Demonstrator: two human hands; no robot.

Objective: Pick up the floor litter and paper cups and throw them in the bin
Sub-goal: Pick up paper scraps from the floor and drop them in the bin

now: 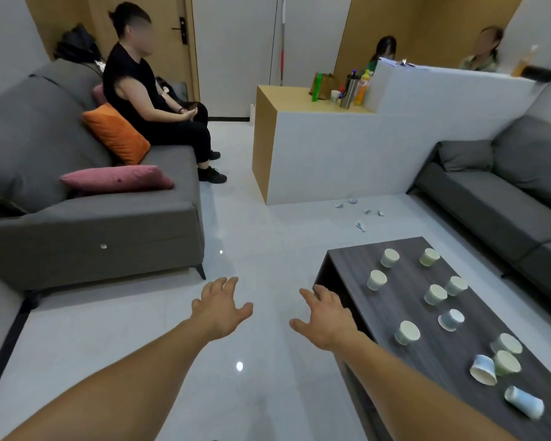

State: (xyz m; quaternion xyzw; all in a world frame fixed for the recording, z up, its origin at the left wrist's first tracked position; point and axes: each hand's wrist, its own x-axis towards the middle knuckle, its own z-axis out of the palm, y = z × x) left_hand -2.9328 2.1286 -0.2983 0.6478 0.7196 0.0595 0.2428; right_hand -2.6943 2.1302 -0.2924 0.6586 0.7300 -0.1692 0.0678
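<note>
Several paper cups (407,332) stand or lie on a dark wooden coffee table (379,313) at the lower right; some lie on their sides near the table's near end (524,402). Several small scraps of litter (360,226) are scattered on the white floor beyond the table, near a white counter. My left hand (221,308) and my right hand (326,319) reach forward over the floor, fingers spread, holding nothing. My right hand is level with the table's left edge. No bin is in view.
A grey sofa (93,224) with pink and orange cushions lines the left; a person in black sits on it. Another grey sofa (497,198) stands at the right. A white and wood counter (331,154) stands ahead, two people behind it. A mop (282,43) leans on the wall.
</note>
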